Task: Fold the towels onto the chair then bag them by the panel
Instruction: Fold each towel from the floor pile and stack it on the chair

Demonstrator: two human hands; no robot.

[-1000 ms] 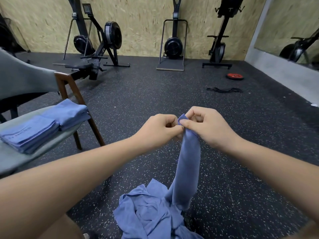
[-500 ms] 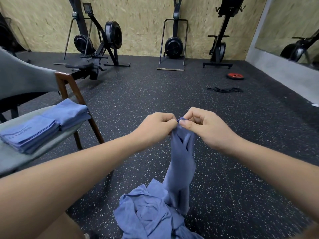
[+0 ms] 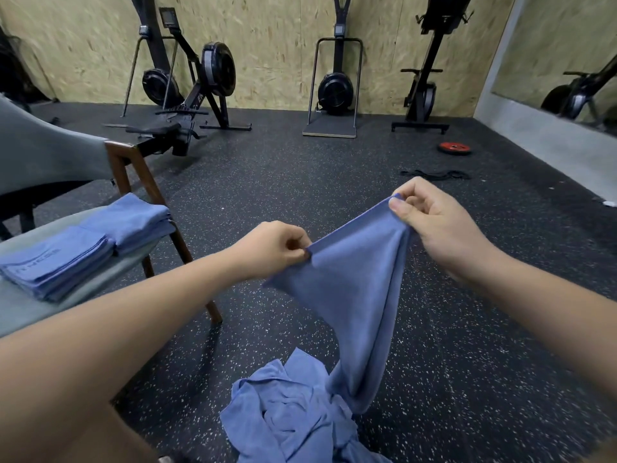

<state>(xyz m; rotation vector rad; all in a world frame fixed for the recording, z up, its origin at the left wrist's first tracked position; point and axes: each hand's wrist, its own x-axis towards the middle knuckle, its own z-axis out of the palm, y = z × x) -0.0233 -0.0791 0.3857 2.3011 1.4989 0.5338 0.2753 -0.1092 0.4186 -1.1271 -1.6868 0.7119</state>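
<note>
A blue towel (image 3: 357, 289) hangs in front of me, its top edge stretched between both hands. My left hand (image 3: 270, 250) pinches one corner and my right hand (image 3: 434, 225) pinches the other, higher and to the right. The towel's lower end drops to a crumpled heap of blue towels (image 3: 290, 419) on the floor. To my left a grey-seated chair (image 3: 20, 305) with wooden legs carries two stacks of folded blue towels (image 3: 66, 259).
Black speckled rubber floor all around. Rowing and ski machines (image 3: 197, 91) stand along the chipboard back wall. A red weight plate (image 3: 454, 148) and a black band (image 3: 434, 175) lie at the right rear. A mirror wall (image 3: 567, 61) runs along the right.
My hands were together at one bunched corner; they have drawn apart, the right moving up and right, and the towel's top edge has spread open between them.
</note>
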